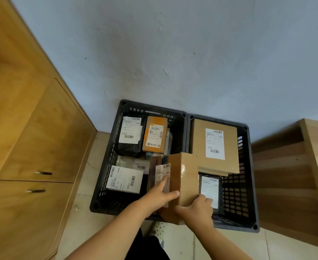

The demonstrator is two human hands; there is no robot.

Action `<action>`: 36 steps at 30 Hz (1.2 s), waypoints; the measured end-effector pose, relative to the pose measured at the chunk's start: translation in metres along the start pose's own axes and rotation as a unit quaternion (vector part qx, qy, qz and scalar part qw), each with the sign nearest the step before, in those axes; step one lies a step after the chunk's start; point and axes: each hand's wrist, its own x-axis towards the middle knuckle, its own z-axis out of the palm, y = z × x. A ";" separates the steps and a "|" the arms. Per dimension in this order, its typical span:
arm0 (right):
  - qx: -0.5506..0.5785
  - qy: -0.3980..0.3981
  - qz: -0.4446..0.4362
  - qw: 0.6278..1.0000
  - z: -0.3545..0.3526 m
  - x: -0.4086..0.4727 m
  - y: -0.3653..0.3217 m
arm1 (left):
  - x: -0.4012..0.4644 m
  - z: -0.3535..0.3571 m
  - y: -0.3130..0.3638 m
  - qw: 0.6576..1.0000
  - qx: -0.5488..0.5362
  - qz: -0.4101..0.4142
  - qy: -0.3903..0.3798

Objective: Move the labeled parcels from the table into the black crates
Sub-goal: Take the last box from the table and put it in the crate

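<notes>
Two black crates stand side by side on the floor against the wall: the left crate (105, 166) and the right crate (248, 177). I hold a brown cardboard parcel (187, 177) with a white label above the rims where the two crates meet. My left hand (159, 197) grips its left labelled side, and my right hand (197, 211) grips its near right corner. The left crate holds a black bag parcel (129, 136), an orange-brown box (155, 134) and a flat labelled parcel (124, 179). In the right crate lie a large brown box (214, 145) and a dark labelled parcel (209, 192).
A wooden cabinet (38, 147) with two dark handles stands to the left of the crates. A wooden furniture side (293, 175) rises on the right. The blue-grey wall (173, 53) is behind. Pale floor tiles (83, 212) and my shoe (158, 229) show near me.
</notes>
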 end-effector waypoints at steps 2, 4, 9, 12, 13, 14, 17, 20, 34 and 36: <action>-0.031 0.023 0.011 0.999 0.008 -0.004 -0.011 | 0.006 0.000 -0.006 1.000 -0.008 0.005 -0.003; -0.054 0.035 -0.007 0.998 0.018 -0.004 -0.016 | 0.012 -0.002 -0.012 1.000 -0.006 0.003 0.003; -0.154 -0.001 -0.075 0.985 0.045 0.014 -0.017 | 0.027 -0.008 -0.030 0.999 0.028 -0.026 0.027; -0.195 -0.028 -0.097 0.976 0.054 0.027 -0.016 | 0.035 -0.009 -0.039 0.997 0.052 -0.042 0.032; -0.208 -0.033 -0.107 0.972 0.056 0.030 -0.016 | 0.037 -0.009 -0.043 0.996 0.063 -0.047 0.035; -0.222 -0.037 -0.121 0.967 0.059 0.033 -0.015 | 0.040 -0.009 -0.046 0.995 0.073 -0.050 0.039; -0.255 -0.046 -0.157 0.953 0.068 0.041 -0.013 | 0.048 -0.010 -0.059 0.992 0.094 -0.063 0.049; -0.285 -0.057 -0.180 0.940 0.079 0.050 -0.012 | 0.055 -0.012 -0.071 0.989 0.110 -0.074 0.059; -0.437 -0.073 -0.255 0.860 0.088 0.081 -0.018 | 0.080 -0.028 -0.097 0.946 0.279 -0.092 0.136; -0.453 -0.069 -0.266 0.848 0.088 0.084 -0.016 | 0.082 -0.028 -0.099 0.939 0.302 -0.085 0.143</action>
